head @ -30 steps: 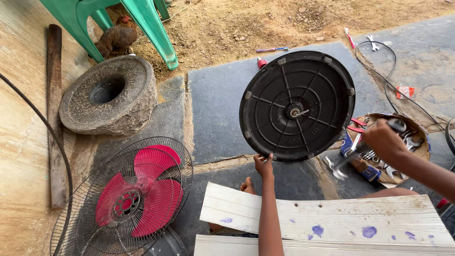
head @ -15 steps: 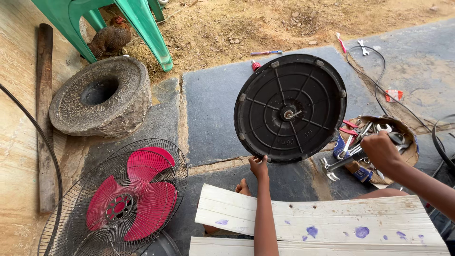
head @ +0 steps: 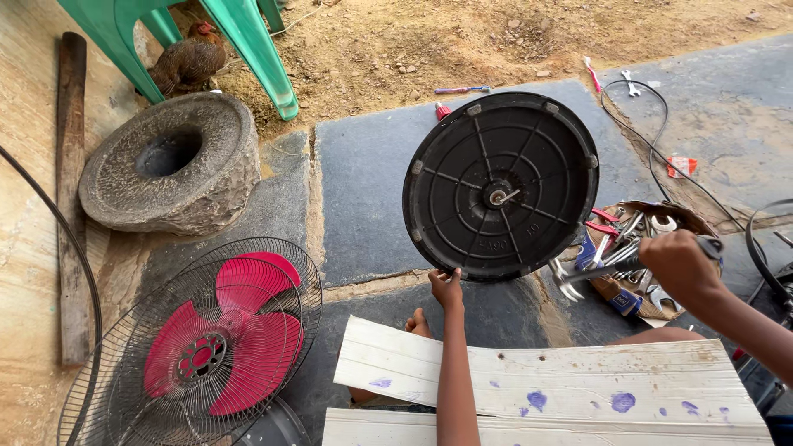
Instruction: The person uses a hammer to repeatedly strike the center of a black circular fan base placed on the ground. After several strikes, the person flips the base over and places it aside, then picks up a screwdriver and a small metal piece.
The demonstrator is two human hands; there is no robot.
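A small red and white packet (head: pixel 682 165), flat and roughly rectangular, lies on the grey slab at the right, just beside a thin black cable (head: pixel 661 140) and well apart from the person's hands. The round black base plate (head: pixel 500 187) carries raised moulded lettering low on its face, the same black as the plastic around it and too small to make out. No signs or screens appear in the view, and no other wrapper or sticker can be told among the tools.
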